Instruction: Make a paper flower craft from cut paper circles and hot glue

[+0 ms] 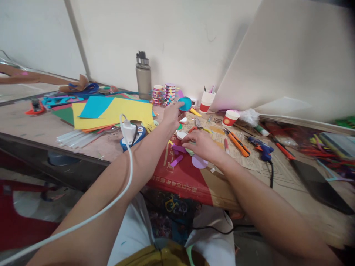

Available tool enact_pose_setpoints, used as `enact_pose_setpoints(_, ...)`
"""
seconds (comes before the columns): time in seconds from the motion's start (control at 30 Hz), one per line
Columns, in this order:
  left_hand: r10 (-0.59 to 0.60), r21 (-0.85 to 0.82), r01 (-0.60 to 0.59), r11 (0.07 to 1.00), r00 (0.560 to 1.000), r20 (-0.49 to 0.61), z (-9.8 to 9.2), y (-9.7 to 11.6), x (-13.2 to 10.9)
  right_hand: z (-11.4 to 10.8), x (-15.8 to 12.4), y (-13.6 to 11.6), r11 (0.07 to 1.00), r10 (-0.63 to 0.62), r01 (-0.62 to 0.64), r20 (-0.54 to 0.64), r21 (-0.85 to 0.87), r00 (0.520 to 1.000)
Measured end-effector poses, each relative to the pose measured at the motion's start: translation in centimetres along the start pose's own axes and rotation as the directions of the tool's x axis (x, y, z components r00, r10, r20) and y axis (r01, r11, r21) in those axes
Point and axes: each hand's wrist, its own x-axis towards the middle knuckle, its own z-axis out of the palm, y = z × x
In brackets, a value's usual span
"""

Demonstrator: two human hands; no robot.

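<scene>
My left hand (173, 113) pinches a round blue-faced disc (185, 103) with a dark reddish rim, holding it up above the table, tilted toward me. Lower and to its right, my right hand (203, 145) is bent over several small discs, thumb and forefinger apart. Just beyond those fingertips lies a white disc (182, 135). A pale green disc (189, 152) is partly hidden under the hand; whether the fingers touch it I cannot tell. Closer to me are a lilac disc (199, 162) and purple strips (176, 161) on red printed cardboard (180, 179).
Behind my left hand stand two stacks of colourful discs (169, 94) and a bottle (143, 79). Coloured sheets (111, 112) and a power strip with a white plug (129, 133) lie left. Right are paper cups (230, 118), a utility knife (237, 143) and a glue gun (262, 148).
</scene>
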Motion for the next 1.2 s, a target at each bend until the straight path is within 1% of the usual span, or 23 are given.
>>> enact_pose_setpoints(0.1,-0.001,-0.008,0.001,1.000,1.000,0.002,0.0,0.0,-0.1,0.4,-0.1,-0.3,0.990,0.012,-0.008,0.026,-0.138,1.000)
enact_pose_setpoints(0.17,-0.001,-0.013,0.001,1.000,1.000,0.011,0.0,0.0,0.0,0.7,-0.1,-0.8,0.984,0.025,-0.013,0.068,-0.177,0.997)
enact_pose_setpoints(0.23,0.001,-0.013,-0.001,1.000,1.000,0.023,0.0,-0.1,0.0,0.7,-0.1,-1.2,0.984,0.045,-0.026,0.103,-0.176,0.994)
enact_pose_setpoints(0.37,0.014,-0.013,-0.014,1.000,1.000,0.023,0.0,-0.2,0.0,0.6,0.1,-1.4,0.990,0.064,-0.048,0.124,-0.132,0.990)
enact_pose_setpoints(0.47,0.013,-0.005,-0.013,1.000,1.000,0.019,0.0,-0.2,0.0,0.7,0.3,-0.9,0.992,0.080,-0.069,0.100,-0.109,0.992)
enact_pose_setpoints(0.6,0.024,-0.007,-0.024,1.000,1.000,0.018,0.0,-0.2,0.2,1.0,0.6,-0.3,0.985,0.137,-0.135,0.004,-0.105,0.991)
enact_pose_setpoints(0.67,0.026,-0.009,-0.026,1.000,1.000,0.013,0.0,-0.2,0.2,1.0,0.7,-0.1,0.987,0.150,-0.152,-0.028,-0.053,0.988)
enact_pose_setpoints(0.73,0.021,-0.009,-0.021,1.000,1.000,0.009,0.0,-0.2,0.2,1.0,0.7,0.1,0.986,0.167,-0.166,-0.031,0.025,0.986)
enact_pose_setpoints(0.83,0.020,-0.013,-0.020,1.000,1.000,0.009,0.0,-0.2,0.2,1.0,0.7,0.4,0.971,0.179,-0.175,-0.009,0.164,0.984)
enact_pose_setpoints(0.97,0.016,-0.002,-0.016,1.000,1.000,0.002,0.0,-0.2,0.2,1.0,0.6,0.7,0.931,0.158,-0.160,0.034,0.328,0.987)
enact_pose_setpoints(1.07,0.014,0.001,-0.014,1.000,1.000,-0.008,0.0,-0.2,0.4,1.0,0.6,0.9,0.908,0.143,-0.164,0.083,0.385,0.986)
enact_pose_setpoints(1.2,0.023,-0.018,-0.023,1.000,1.000,0.000,-0.1,-0.4,0.6,0.9,0.6,1.0,0.906,0.142,-0.178,0.119,0.385,0.983)
